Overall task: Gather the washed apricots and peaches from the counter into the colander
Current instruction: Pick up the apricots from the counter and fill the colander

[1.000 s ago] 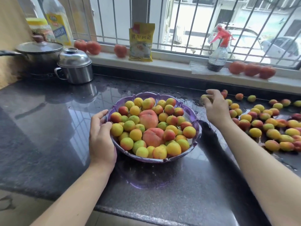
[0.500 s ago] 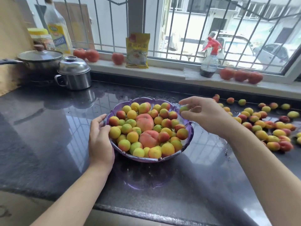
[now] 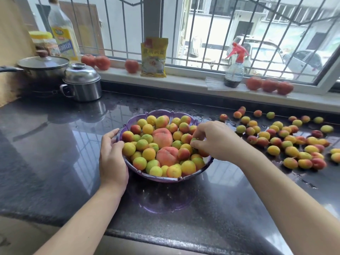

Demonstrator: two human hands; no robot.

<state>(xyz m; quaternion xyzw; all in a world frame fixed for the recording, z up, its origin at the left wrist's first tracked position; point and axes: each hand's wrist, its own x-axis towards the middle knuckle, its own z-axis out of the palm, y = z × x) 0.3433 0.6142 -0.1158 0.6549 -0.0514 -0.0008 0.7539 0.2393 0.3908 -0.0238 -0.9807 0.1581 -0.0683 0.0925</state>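
The loose apricots (image 3: 287, 142) are spread on the tabletop (image 3: 55, 144) to the right of the colander (image 3: 165, 178), nearer the right hand (image 3: 215, 140). A small apricot (image 3: 193, 139) is pinched by that hand over the heap, while the rim is gripped by the left hand (image 3: 112, 157).

— What sits at frame centre?
— A purple colander (image 3: 191, 175) heaped with apricots and two peaches (image 3: 162, 138). The left hand (image 3: 112, 159) grips its left rim.
— And the right hand (image 3: 215, 139)?
— Over the pile's right side, fingers curled round a small greenish apricot (image 3: 193, 140).
— Right of frame?
— Loose apricots (image 3: 291, 142) scattered on the wet dark counter (image 3: 55, 144). Upper left, a steel pot (image 3: 82, 82).
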